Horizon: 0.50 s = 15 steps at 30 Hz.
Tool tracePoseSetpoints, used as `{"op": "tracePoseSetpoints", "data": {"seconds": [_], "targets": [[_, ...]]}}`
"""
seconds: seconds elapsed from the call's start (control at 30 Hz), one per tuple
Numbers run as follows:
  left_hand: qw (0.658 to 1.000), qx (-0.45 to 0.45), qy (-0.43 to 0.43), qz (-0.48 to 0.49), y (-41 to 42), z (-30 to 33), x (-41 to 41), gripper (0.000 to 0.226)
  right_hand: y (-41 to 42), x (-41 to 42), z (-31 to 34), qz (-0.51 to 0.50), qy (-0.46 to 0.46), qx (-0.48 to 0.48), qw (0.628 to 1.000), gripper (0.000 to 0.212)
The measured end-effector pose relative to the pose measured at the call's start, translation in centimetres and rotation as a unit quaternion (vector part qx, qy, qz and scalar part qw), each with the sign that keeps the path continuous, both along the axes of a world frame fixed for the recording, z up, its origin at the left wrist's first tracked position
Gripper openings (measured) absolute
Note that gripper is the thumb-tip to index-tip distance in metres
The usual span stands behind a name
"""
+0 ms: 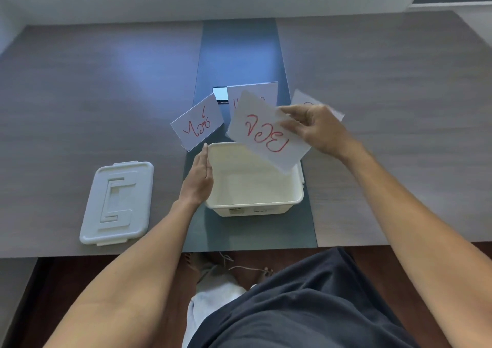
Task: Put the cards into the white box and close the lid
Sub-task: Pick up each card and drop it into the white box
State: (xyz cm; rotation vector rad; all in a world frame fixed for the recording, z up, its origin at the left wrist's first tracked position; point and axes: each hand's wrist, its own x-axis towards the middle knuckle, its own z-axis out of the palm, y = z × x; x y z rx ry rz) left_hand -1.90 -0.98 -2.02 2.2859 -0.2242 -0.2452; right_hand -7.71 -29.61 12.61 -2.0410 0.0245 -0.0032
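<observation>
The white box stands open on the dark centre strip of the table, with nothing visible inside. My left hand lies flat against its left wall, fingers extended. My right hand pinches a white card with red writing, held tilted above the box's far right corner. Another card with red writing lies on the table beyond the box at the left. A second card lies behind the held one, and a third is mostly hidden behind my right hand. The white lid lies flat to the left.
A dark phone-like object lies on the centre strip behind the cards. The table's front edge runs just below the box and lid. My dark-clothed lap and bare feet show below the edge.
</observation>
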Motion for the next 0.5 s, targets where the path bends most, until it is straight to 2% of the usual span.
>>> {"op": "tracePoseSetpoints", "data": {"seconds": [0.3, 0.5], "targets": [[0.996, 0.083, -0.036, 0.001, 0.0, -0.1, 0.2, 0.053, 2.0, -0.8, -3.9, 0.113, 0.141, -0.056, 0.982, 0.035], [0.994, 0.086, -0.067, 0.004, -0.2, -0.4, 0.5, 0.052, 3.6, -1.3, -7.4, 0.172, 0.222, -0.081, 0.956, 0.033]]}}
